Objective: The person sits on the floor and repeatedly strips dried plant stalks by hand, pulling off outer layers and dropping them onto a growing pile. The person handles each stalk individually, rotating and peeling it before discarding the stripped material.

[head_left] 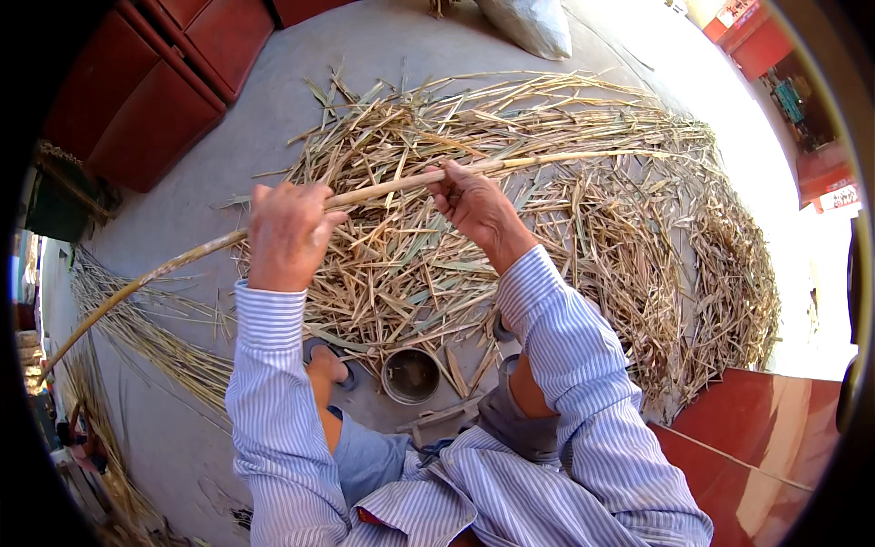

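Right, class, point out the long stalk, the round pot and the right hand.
Long stalk (pixel 387 188): head view, on its shaft.
Round pot (pixel 410 399): head view, near-side rim.
Right hand (pixel 478 210): head view, middle.

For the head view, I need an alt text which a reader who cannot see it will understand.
The left hand and right hand hold one long, pale stalk slanting up to the right. Beyond and beneath lies a wide heap of dry stalks and leaves on a grey floor, with a round bowl nearer.
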`<state>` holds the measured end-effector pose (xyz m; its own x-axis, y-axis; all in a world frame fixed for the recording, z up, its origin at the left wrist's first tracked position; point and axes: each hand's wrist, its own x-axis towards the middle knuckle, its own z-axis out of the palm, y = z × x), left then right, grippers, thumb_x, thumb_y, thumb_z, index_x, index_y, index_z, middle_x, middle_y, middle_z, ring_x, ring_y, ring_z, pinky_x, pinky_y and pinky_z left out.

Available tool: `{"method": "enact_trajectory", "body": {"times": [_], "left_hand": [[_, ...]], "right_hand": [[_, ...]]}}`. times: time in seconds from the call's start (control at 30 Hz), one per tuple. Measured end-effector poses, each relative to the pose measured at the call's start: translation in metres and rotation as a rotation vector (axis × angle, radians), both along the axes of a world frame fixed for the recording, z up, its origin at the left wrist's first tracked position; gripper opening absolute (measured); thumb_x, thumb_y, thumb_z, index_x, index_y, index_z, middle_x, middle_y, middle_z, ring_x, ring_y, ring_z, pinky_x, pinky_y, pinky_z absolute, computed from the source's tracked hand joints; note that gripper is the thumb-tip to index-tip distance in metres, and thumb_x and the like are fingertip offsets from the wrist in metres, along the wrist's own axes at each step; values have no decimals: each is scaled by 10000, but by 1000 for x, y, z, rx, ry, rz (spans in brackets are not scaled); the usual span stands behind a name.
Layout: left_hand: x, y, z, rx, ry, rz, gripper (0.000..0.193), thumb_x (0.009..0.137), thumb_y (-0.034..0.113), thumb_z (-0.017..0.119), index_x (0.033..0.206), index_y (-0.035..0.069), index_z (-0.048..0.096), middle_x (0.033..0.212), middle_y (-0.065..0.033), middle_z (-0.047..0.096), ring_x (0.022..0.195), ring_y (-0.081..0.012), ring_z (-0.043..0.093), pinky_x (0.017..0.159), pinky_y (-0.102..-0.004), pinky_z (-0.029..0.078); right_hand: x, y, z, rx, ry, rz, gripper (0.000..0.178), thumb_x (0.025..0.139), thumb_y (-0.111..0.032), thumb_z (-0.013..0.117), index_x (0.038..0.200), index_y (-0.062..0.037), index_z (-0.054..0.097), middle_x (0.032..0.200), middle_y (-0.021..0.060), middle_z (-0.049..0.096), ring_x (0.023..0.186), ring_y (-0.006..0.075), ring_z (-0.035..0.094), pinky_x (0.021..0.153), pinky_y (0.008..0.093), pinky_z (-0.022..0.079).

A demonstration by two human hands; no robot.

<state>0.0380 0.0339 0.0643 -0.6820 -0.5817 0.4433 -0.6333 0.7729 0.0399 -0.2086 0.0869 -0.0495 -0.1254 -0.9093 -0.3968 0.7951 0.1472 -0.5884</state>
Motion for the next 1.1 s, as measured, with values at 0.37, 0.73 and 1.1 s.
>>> {"method": "enact_trajectory", "body": {"times": [0.37, 0.73, 1.1], "left_hand": [[-1, -5, -15, 275, 1, 44, 202, 768, 280, 737, 800, 94, 664, 659, -79, 631, 642, -267, 590, 658, -413, 376], [-26, 8, -43, 199, 241, 27, 163, 694, 194, 792, 800, 110, 702, 676, -47, 648, 668, -237, 608, 678, -379, 408], [-26, 3, -51, 42, 313, -91, 191, 684, 166, 804, 826, 94, 698, 706, -40, 651, 671, -228, 595, 676, -379, 398]], "right_hand": [[-21, 3, 2, 93, 73, -51, 188, 1002, -248, 517, 1030, -73, 582, 951, 58, 685, 776, 117, 623, 615, 222, 528], [3, 4, 8, -23, 73, 71, 151, 986, -159, 527, 1034, -39, 603, 1021, 104, 691, 847, 150, 676, 688, 240, 601], [4, 11, 21, -43, 89, 27, 154, 989, -154, 518, 1042, -35, 600, 1010, 112, 694, 830, 150, 680, 701, 232, 601]]}}
